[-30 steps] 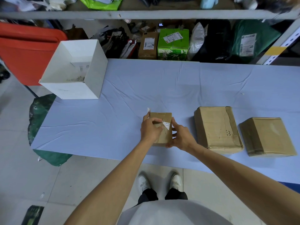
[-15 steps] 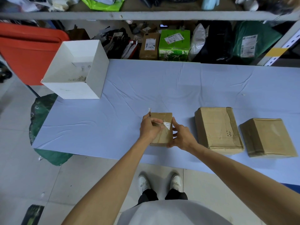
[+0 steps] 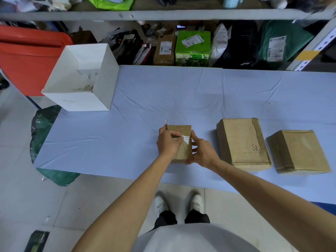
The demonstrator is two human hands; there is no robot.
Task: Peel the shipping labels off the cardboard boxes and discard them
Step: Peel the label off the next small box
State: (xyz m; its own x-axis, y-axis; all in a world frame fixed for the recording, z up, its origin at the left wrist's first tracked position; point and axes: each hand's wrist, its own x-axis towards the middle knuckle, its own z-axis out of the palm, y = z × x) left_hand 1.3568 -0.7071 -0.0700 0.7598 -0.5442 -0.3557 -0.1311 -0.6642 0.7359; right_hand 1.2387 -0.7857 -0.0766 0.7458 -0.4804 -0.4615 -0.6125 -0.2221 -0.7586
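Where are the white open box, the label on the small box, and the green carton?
white open box (image 3: 76, 101), head view, front wall.
label (image 3: 187, 140), head view, its printed white part.
green carton (image 3: 191, 59), head view, front face.

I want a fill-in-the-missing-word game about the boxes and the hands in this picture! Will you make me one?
1. The small box has ____ bigger brown boxes to its right.
2. The left hand pinches the small box's white ____, while the right hand holds its side.
3. The open box at the far left is ____.
4. The tablecloth is light ____.

Missing words: two, label, white, blue.
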